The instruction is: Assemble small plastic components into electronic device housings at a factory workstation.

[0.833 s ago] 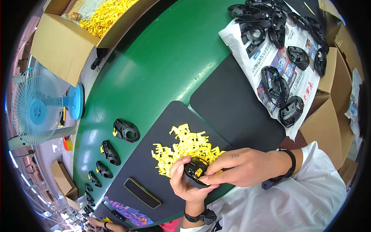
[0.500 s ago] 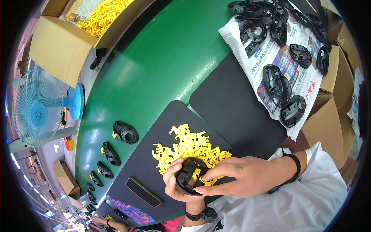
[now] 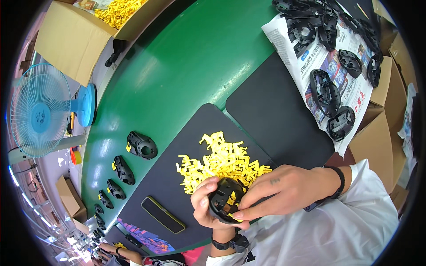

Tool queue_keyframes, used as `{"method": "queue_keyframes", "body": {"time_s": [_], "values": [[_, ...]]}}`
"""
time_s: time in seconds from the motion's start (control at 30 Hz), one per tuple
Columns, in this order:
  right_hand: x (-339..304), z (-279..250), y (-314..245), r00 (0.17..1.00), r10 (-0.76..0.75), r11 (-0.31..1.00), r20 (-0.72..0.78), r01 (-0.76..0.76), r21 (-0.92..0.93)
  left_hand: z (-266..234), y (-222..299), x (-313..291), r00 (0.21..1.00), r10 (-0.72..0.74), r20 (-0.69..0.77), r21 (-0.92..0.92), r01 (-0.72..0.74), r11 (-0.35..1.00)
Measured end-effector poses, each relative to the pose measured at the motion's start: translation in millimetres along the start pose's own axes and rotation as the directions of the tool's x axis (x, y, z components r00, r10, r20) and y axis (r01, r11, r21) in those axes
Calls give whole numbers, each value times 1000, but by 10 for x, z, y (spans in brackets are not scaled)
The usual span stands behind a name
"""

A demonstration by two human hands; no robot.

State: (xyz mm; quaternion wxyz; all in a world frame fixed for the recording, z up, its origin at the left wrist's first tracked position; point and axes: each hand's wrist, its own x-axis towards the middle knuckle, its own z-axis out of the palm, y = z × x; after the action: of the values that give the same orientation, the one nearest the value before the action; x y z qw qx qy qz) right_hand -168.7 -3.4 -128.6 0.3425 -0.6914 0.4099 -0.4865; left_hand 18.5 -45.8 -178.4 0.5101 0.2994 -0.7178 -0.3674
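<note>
My left hand (image 3: 202,205) is wrapped around a black computer mouse shell (image 3: 216,200), its hollow inside turned up toward me. Yellow plastic pieces (image 3: 232,198) show inside the shell. At the shell's right edge, my right hand (image 3: 282,188) has thumb and forefinger together on a small yellow plastic clip (image 3: 236,217), partly hidden by the fingertips. Just beyond both hands lies a loose pile of yellow plastic clips (image 3: 222,162) on a black mat (image 3: 177,177).
A phone (image 3: 163,214) lies left of my hands. Mouse shells with yellow clips (image 3: 123,170) form a row along the green table (image 3: 177,66). More shells lie on newspaper (image 3: 310,91) at far right. A blue fan (image 3: 41,116) and a carton (image 3: 71,37) stand left.
The view has shifted slightly. Both hands stay together at the mouse shell, which has tilted a little, and the right fingertips still work at its right edge.
</note>
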Motion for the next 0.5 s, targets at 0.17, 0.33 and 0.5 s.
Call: {"method": "queue_keyframes", "body": {"time_s": [0.17, 0.33, 0.5], "values": [[-14, 15, 52, 1000, -15, 1000, -25, 16, 14, 17, -25, -14, 1000, 2, -3, -23, -2, 1000], [-25, -11, 46, 994, 92, 988, -54, -84, 127, 62, -34, 11, 1000, -20, 4, -39, 20, 999], [-70, -47, 50, 989, 127, 977, -74, -112, 181, 126, -39, -3, 999, -23, 30, -60, 25, 998]]}}
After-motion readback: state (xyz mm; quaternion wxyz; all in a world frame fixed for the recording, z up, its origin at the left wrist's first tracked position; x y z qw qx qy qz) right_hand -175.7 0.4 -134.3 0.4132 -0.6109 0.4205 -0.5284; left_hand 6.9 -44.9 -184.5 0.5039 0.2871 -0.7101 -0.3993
